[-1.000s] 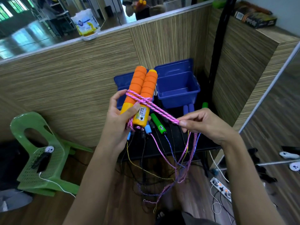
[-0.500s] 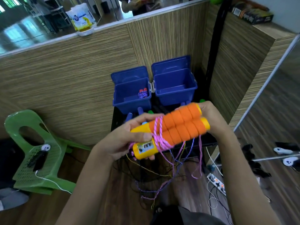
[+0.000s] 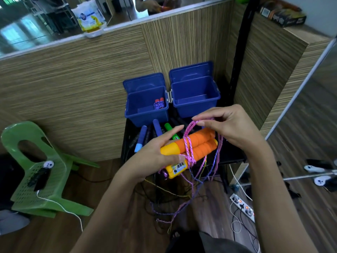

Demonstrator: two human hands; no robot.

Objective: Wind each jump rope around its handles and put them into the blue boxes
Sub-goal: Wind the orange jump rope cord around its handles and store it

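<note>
2 orange handles [image 3: 193, 148] lie side by side over the desk [image 3: 231, 156], held at their yellow end by the left hand [image 3: 155, 156], thumb pressed on top and fingers beneath. Pink rope [image 3: 189, 150] circles their middle, and the right hand [image 3: 226, 125] pinches a loop of it just above them. Behind stand 2 blue boxes [image 3: 197, 99], the left 1 holding a wound rope [image 3: 159, 104].

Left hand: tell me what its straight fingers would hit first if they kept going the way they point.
Probably the green handle lying on the black table: the left hand points its fingertips up and right toward it. Depth is unclear.
</note>
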